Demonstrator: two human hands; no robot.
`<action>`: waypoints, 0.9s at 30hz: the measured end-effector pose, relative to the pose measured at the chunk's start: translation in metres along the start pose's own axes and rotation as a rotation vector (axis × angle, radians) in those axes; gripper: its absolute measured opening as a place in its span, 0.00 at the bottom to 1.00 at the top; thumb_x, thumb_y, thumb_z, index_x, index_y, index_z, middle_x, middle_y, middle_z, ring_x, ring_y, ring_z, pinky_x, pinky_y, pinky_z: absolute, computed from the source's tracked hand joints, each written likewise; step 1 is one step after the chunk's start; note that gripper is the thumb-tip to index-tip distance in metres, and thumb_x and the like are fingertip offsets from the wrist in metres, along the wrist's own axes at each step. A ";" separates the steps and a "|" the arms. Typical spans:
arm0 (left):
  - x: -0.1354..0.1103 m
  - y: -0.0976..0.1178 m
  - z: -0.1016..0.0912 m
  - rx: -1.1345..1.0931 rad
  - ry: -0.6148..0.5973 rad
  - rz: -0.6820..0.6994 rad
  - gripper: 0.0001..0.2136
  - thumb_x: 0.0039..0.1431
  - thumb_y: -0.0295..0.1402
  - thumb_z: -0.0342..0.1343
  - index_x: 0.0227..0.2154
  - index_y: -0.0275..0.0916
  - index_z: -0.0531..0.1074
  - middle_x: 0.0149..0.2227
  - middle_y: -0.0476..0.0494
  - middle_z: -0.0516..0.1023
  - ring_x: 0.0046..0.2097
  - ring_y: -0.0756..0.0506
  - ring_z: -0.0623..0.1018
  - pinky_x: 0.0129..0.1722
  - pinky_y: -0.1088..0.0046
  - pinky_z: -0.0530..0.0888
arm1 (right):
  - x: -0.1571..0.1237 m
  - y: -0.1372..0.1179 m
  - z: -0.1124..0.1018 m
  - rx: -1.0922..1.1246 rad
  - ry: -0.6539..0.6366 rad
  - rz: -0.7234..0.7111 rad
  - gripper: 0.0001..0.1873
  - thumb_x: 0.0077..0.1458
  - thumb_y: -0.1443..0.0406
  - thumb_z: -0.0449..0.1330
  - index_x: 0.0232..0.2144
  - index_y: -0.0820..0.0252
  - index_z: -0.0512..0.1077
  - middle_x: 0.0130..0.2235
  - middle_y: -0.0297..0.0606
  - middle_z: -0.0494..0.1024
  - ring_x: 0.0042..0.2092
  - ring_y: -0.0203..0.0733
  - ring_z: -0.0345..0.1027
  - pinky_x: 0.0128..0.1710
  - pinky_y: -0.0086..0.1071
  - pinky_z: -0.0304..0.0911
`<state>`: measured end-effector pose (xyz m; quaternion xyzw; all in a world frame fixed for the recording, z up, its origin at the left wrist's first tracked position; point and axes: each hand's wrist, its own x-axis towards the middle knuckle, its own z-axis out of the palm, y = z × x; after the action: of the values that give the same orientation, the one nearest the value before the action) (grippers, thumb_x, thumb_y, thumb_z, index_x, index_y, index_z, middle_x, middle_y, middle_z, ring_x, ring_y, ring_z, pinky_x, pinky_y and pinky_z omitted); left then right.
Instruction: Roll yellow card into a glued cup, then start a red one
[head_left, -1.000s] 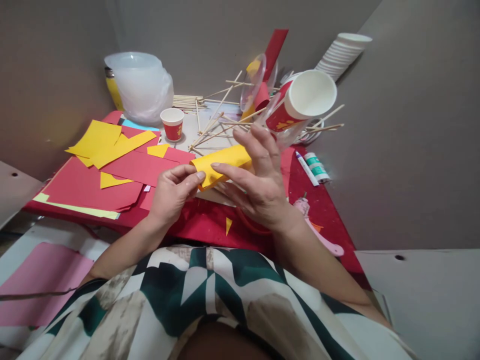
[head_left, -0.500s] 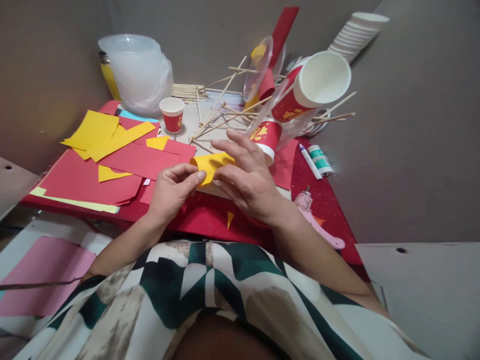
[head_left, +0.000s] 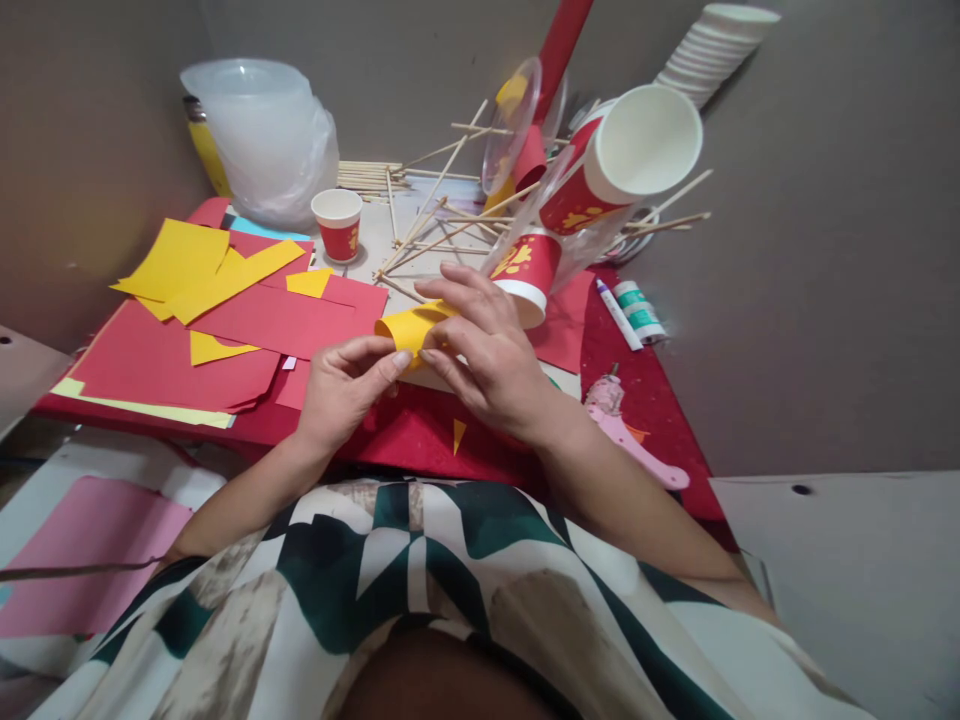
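A strip of yellow paper (head_left: 411,326), curled into a tube, is held between my two hands just above the table's front. My left hand (head_left: 341,390) pinches its left end between thumb and fingers. Round its right end my right hand (head_left: 491,360) is closed, the index finger raised over the top and hiding part of the roll. Right behind my right hand stands a structure of red paper cups (head_left: 529,262) joined with clear plastic discs. A small yellow paper scrap (head_left: 459,436) lies on the red cloth below the hands.
Red paper sheets (head_left: 180,365) and yellow pieces (head_left: 191,255) cover the left side. Behind are a small cup (head_left: 337,225), plastic tubs (head_left: 259,140) and wooden sticks (head_left: 420,235). On the right lie a marker (head_left: 619,315), a tape roll (head_left: 639,312) and a pink tool (head_left: 637,450); stacked cups (head_left: 716,55) lean behind.
The yellow paper is curled into a tighter tube than before. My right hand has shifted slightly left, nearer my left hand. The whole view has moved a little.
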<state>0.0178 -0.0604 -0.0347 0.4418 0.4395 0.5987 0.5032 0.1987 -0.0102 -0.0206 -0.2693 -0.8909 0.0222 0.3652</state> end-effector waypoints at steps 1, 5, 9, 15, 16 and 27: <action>-0.001 0.000 0.000 0.005 -0.012 0.013 0.09 0.46 0.35 0.71 0.29 0.38 0.82 0.21 0.50 0.78 0.21 0.55 0.72 0.24 0.81 0.69 | 0.000 0.000 0.001 0.003 0.006 -0.003 0.06 0.64 0.61 0.54 0.36 0.53 0.70 0.60 0.41 0.71 0.67 0.51 0.56 0.65 0.56 0.54; -0.004 -0.004 -0.001 0.031 -0.015 0.062 0.10 0.46 0.33 0.71 0.32 0.38 0.82 0.33 0.45 0.84 0.32 0.51 0.79 0.35 0.78 0.76 | 0.000 0.000 0.005 0.003 0.063 -0.065 0.06 0.64 0.62 0.54 0.37 0.55 0.70 0.59 0.45 0.72 0.65 0.54 0.58 0.63 0.56 0.56; -0.001 -0.007 -0.004 -0.011 0.050 0.080 0.09 0.46 0.32 0.71 0.31 0.38 0.81 0.26 0.50 0.80 0.24 0.55 0.73 0.25 0.81 0.72 | 0.001 -0.004 0.002 0.027 0.225 -0.094 0.08 0.61 0.63 0.59 0.43 0.54 0.70 0.57 0.47 0.74 0.62 0.56 0.64 0.59 0.57 0.62; 0.011 0.000 -0.019 -0.288 0.138 -0.034 0.12 0.39 0.31 0.73 0.28 0.37 0.78 0.21 0.55 0.74 0.17 0.57 0.68 0.14 0.84 0.63 | -0.004 -0.009 -0.004 0.152 0.679 0.011 0.19 0.55 0.65 0.63 0.50 0.48 0.70 0.49 0.42 0.77 0.54 0.56 0.71 0.57 0.62 0.64; 0.013 0.002 -0.021 -0.331 0.138 -0.068 0.13 0.37 0.30 0.73 0.28 0.37 0.78 0.21 0.55 0.74 0.17 0.58 0.68 0.14 0.85 0.63 | -0.005 -0.010 -0.003 0.202 0.706 0.039 0.21 0.56 0.66 0.63 0.52 0.49 0.70 0.49 0.42 0.77 0.54 0.55 0.72 0.57 0.60 0.65; 0.013 -0.003 -0.017 -0.324 0.125 -0.043 0.12 0.37 0.30 0.73 0.28 0.37 0.79 0.20 0.54 0.74 0.17 0.58 0.67 0.15 0.85 0.63 | 0.000 -0.015 0.005 0.487 0.500 0.298 0.35 0.55 0.66 0.65 0.63 0.49 0.60 0.48 0.40 0.78 0.47 0.43 0.75 0.53 0.42 0.71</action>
<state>0.0008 -0.0488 -0.0400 0.3072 0.3770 0.6771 0.5523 0.1887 -0.0220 -0.0210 -0.2981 -0.6938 0.2199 0.6176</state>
